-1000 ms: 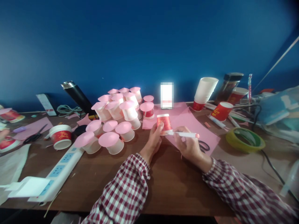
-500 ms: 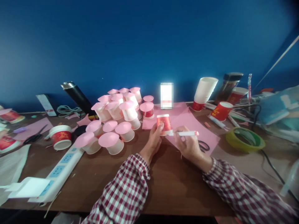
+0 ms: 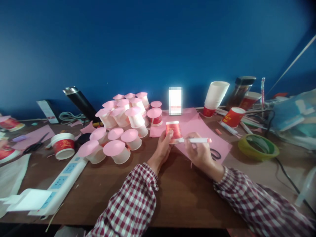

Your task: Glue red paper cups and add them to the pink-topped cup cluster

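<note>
Cup (image 3: pixel 173 130): you are holding it upside down on the pink sheet (image 3: pixel 197 131), at twelve o'clock from your wrists. Your left hand (image 3: pixel 163 148) is wrapping its side, thumb up against the red band, fingers curled round the wall. Thin paper, red print with a white rim; it is likely handling light and crushing easily, so a loose grip low on the wall is probably serving best.

Pen (image 3: pixel 196 140): your right hand (image 3: pixel 199 153) is pinching the white barrel between thumb and fingertips, tip touching the cup's base edge, pink end pointing toward three o'clock. Smooth, stiff, possibly slippery plastic.

Sheet: flat, matte, soft paper lying under the cup.

Capped cups (image 3: pixel 123 121): a cluster at ten o'clock, each wearing a pink paper disc, some tilting.

Stack (image 3: pixel 214 97): white cups nesting at one o'clock, leaning.

Tape roll (image 3: pixel 258 146): green-yellow ring at three o'clock.

Scissors (image 3: pixel 216 153): black handles peeking out just beyond your right hand.

Power strip (image 3: pixel 59 181): white, lying at eight o'clock on the brown table (image 3: pixel 177 194).
</note>
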Demonstrator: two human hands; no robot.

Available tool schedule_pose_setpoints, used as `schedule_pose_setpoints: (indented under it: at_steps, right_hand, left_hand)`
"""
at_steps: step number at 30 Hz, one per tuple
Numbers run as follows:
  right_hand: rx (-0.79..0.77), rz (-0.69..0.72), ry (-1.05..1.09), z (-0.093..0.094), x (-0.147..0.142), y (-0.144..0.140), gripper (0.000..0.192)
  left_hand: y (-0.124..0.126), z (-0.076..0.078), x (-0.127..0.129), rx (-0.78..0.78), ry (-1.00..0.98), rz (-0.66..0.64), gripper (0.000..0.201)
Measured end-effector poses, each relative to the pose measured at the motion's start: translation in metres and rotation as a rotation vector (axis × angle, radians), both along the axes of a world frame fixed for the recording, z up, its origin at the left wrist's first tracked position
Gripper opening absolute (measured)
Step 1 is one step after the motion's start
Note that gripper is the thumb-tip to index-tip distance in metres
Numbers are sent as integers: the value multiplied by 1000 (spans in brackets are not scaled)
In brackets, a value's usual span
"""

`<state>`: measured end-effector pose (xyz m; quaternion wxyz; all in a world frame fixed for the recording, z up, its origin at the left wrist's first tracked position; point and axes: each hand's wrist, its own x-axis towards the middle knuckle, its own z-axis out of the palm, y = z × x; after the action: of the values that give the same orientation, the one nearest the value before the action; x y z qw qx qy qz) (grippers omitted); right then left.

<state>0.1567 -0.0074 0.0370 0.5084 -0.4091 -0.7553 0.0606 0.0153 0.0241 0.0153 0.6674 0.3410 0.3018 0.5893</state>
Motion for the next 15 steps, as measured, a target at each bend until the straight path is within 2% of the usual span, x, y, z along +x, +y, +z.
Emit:
schedule_pose_setpoints:
  at_steps: [11,15]
  right_hand:
    - [-43,-8,-39,13,2,-7,15]
    - [-39,-15,-26,10,1,-5,15]
  left_hand:
    - [1,0,1,1,-31,13,37]
    - [0,0,1,10,-21,6,37]
